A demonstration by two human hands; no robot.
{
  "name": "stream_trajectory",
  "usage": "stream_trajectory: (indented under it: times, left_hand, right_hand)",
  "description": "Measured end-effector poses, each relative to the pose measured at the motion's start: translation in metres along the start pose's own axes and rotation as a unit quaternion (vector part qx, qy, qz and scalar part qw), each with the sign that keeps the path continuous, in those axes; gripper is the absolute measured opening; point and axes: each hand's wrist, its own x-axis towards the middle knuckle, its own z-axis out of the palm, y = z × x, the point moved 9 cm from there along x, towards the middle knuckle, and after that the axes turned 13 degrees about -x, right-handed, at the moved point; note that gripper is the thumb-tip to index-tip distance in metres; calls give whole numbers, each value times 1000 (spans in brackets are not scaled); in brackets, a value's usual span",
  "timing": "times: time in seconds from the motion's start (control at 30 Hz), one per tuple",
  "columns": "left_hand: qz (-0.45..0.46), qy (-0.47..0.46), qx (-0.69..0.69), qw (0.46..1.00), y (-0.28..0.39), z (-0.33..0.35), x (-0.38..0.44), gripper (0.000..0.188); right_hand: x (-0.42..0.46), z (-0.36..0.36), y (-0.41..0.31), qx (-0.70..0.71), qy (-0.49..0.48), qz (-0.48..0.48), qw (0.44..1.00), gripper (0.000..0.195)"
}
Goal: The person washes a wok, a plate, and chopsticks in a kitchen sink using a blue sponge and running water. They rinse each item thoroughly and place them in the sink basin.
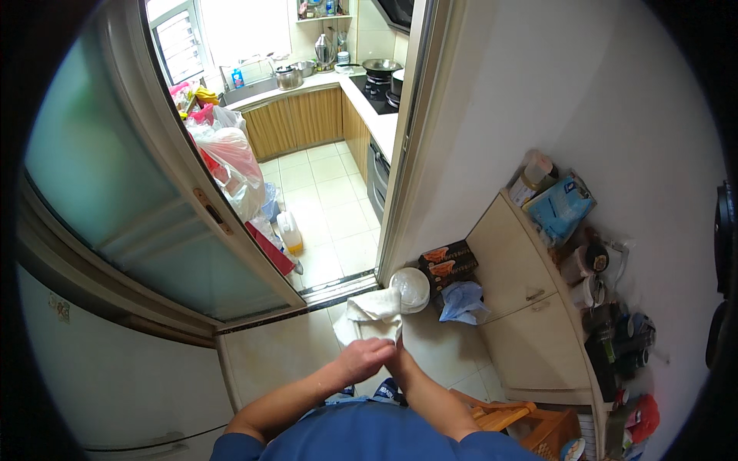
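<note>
A white cloth (pixel 373 314) hangs in folds in front of my body, above the tiled floor. My left hand (pixel 366 358) has its fingers curled closed on the near edge of the cloth, close to my right wrist. My right hand (pixel 396 358) meets the left one there; only the wrist and a small part show, and the rest is hidden behind the left hand and the cloth. Whether its fingers are closed cannot be seen. Just beyond the cloth, a round, pale translucent container (pixel 411 289) stands on the floor by the door frame.
A frosted-glass sliding door (pixel 155 190) stands at left, its opening leading to a kitchen with a counter (pixel 369 118). Plastic bags (pixel 230 161) crowd the kitchen's left side. Cartons (pixel 448 262), a blue bag (pixel 463 302), a cabinet (pixel 519 259) and a wooden chair (pixel 507 415) stand at right.
</note>
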Motion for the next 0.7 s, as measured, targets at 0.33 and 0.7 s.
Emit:
stream_trajectory:
  times: [0.33, 0.7]
  left_hand:
    - [-75, 77, 69, 992, -11, -73, 13, 54]
    - [57, -197, -195, 959, 32, 141, 42, 59]
  right_hand:
    - [-1, 62, -47, -162, 15, -131, 978, 36]
    - [-182, -62, -124, -345, 238, -259, 870, 39]
